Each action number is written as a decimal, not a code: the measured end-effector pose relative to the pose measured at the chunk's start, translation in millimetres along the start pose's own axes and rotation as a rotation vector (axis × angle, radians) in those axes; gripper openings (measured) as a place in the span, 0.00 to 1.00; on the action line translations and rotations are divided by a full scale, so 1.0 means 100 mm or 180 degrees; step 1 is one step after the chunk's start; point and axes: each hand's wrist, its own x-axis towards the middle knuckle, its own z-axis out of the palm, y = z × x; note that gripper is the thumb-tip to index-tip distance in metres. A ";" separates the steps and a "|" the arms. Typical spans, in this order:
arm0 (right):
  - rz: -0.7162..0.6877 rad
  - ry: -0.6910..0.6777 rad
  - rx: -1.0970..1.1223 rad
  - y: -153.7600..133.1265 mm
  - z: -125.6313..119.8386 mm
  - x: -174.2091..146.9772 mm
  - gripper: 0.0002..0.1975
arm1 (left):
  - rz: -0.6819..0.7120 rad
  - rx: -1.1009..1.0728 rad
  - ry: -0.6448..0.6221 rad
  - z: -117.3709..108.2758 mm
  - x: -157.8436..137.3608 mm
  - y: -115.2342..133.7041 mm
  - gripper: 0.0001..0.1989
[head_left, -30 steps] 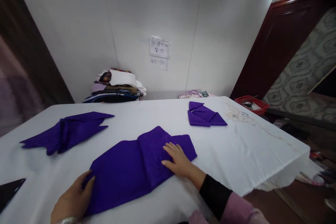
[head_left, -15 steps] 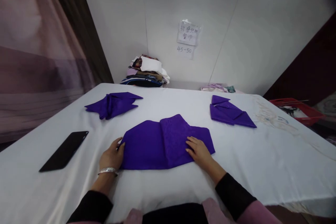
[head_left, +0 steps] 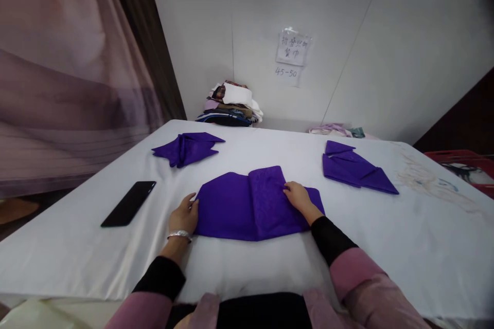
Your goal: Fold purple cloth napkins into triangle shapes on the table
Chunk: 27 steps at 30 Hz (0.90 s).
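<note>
Purple cloth (head_left: 226, 208): spread between hands.
Left hand (head_left: 183, 216): half-curled at left edge, grip unclear.
Flap (head_left: 270, 208): top corner shifted; fold apparently being adjusted.
Right hand (head_left: 298, 196): flat earlier, now pinching flap's edge.

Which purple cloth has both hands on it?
The front cloth, nearest the person: left hand at its left edge, right hand on its right half. The far-left cloth and far-right cloth lie untouched.
</note>
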 end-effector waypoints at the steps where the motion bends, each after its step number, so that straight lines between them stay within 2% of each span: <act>1: -0.0034 0.0017 0.0048 -0.01 -0.01 0.00 0.07 | -0.0005 -0.0034 0.0004 0.00 0.00 -0.01 0.18; 4: -0.0157 0.0381 0.0604 -0.03 -0.15 -0.08 0.07 | -0.0077 -0.0164 0.0010 0.01 -0.01 -0.02 0.18; 7: 0.0017 0.0875 0.2085 -0.02 -0.42 -0.31 0.08 | -0.0144 -0.0301 0.0037 -0.01 -0.03 -0.01 0.18; 9: 0.0357 0.0851 0.3035 0.04 -0.61 -0.55 0.09 | -0.0176 -0.0397 0.0070 -0.02 -0.04 -0.02 0.18; 11: 0.0706 0.0539 0.3578 0.13 -0.77 -0.83 0.10 | -0.0194 -0.0496 0.0111 -0.01 -0.04 -0.04 0.18; 14: 0.1185 0.0101 0.3833 0.29 -0.88 -1.23 0.09 | -0.0144 -0.0617 0.0147 0.01 -0.05 -0.08 0.18; 17: 0.1514 -0.0185 0.3828 0.39 -0.86 -1.45 0.12 | -0.0079 -0.0590 0.0215 0.00 -0.06 -0.09 0.18; 20: 0.1704 -0.0358 0.3745 0.39 -0.80 -1.49 0.23 | 0.0013 -0.0545 0.0458 -0.05 -0.10 -0.05 0.18; 23: 0.1894 -0.0680 0.3653 0.35 -0.73 -1.43 0.30 | 0.0102 -0.0852 0.0588 -0.11 -0.14 0.00 0.19; 25: 0.1988 -0.0881 0.3659 0.31 -0.69 -1.39 0.34 | 0.0058 -0.1271 0.0500 -0.14 -0.15 0.01 0.20; 27: 0.2033 -0.0911 0.3745 0.28 -0.65 -1.35 0.36 | -0.0127 -0.1755 0.0232 -0.16 -0.14 -0.01 0.22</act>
